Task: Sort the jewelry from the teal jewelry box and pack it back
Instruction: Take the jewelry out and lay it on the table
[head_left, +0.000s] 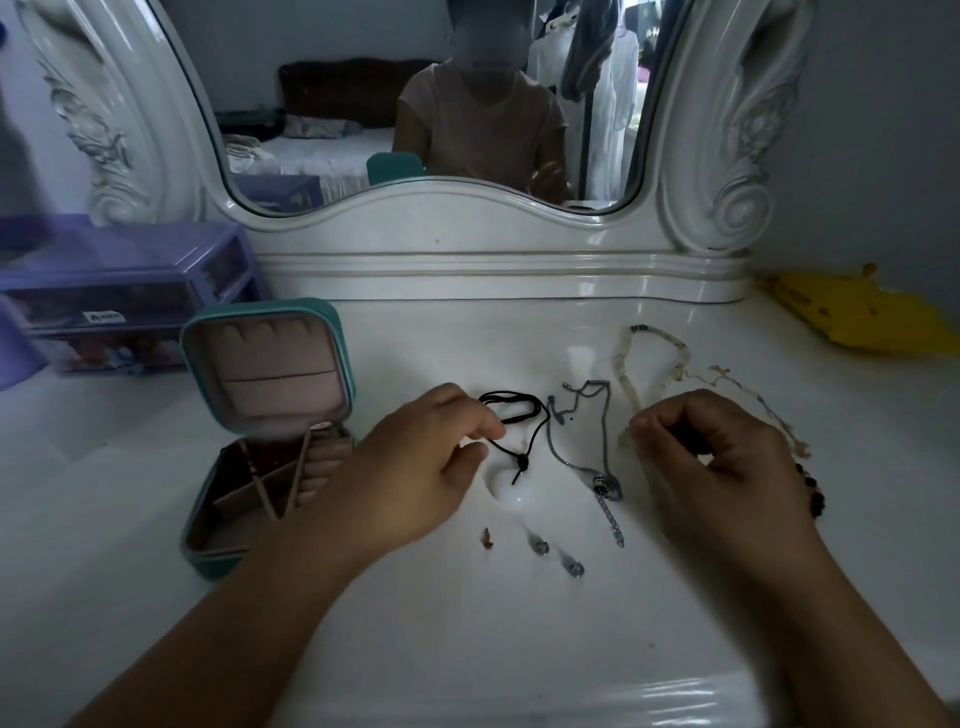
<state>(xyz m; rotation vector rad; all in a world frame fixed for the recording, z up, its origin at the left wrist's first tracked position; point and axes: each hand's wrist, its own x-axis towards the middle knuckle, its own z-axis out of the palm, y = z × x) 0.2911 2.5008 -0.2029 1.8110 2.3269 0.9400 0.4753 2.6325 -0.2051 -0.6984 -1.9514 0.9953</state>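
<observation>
Sorting only part done. Teal jewelry box (208, 525) open at left on the shiny white bench (467, 649), almost empty. Spread beside it: black cord necklace (511, 410) with smooth white stone, thin silver chain (576, 415), bumpy cream bead necklace (631, 374), two small earrings (558, 557). Left hand (415, 467) pinching the cord. Right hand (711, 462) curled; cannot tell its grip. Packing not begun.

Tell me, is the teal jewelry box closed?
No, the teal jewelry box stands open on the table, its lid tipped up so the pink lining and the dividers inside show.
</observation>
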